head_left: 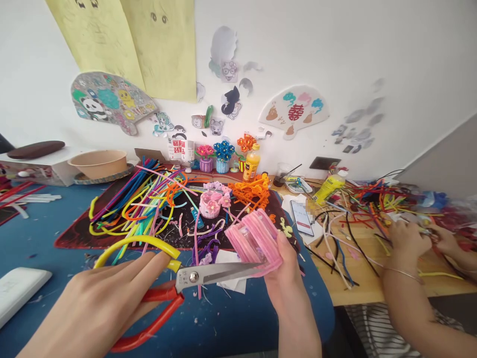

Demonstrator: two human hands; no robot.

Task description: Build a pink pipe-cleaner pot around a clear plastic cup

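Note:
My left hand (112, 296) is wrapped round the handles of a pair of scissors (218, 275), one handle yellow and the other red. Their blades point right and lie along the lower edge of a pink pipe-cleaner piece (256, 238), built of side-by-side fuzzy rows with a see-through gap in the middle. Whether the blades have a strand between them cannot be made out. My right hand (286, 273) grips this piece from its right side, above the blue table (208, 328). Behind it stands a small pink flower pot (210, 205) of pipe cleaners.
Loose coloured pipe cleaners (149, 199) cover the dark mat, with an orange bundle (255, 191) farther right. A juice bottle (252, 164) and pipe-cleaner flowers (223, 156) stand by the wall. On the right, a co-worker's hands (410, 241) work over a wooden table near a phone (301, 218).

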